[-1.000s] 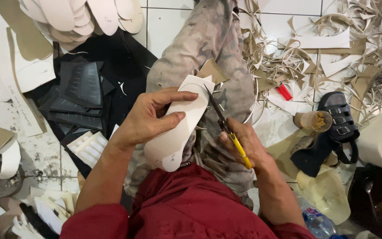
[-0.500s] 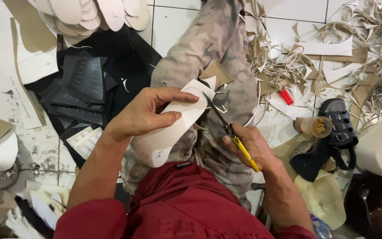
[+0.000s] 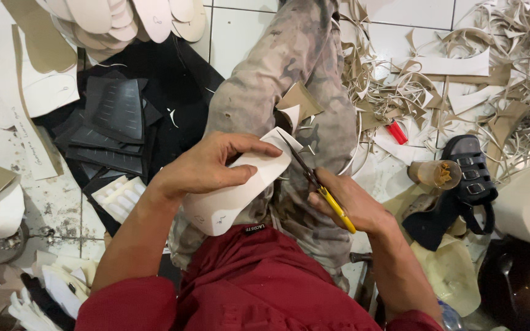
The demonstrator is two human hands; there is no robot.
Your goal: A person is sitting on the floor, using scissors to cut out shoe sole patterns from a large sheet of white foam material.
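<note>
Both hands work over the lap. Left hand (image 3: 207, 165) pinches a pale sole-shaped cutout (image 3: 234, 190), thumb on top, fingers curled over its upper edge; the cutout lies centre-frame across the stained trousers (image 3: 289, 73). Right hand (image 3: 351, 202) is closed round yellow-handled scissors (image 3: 317, 184), blades pointing to 11 o'clock and meeting the cutout's corner.

Judgement: a clean cut calls for keeping the sheet taut near the blades, left fingers clear of them, and turning the cutout rather than the scissors.

Containers: at 3 o'clock a small clear cup (image 3: 435, 173) lies tipped beside a black sandal (image 3: 470, 171), something brownish inside; contents otherwise unclear. Offcut strips (image 3: 492, 67) litter the floor at 1 o'clock.
</note>
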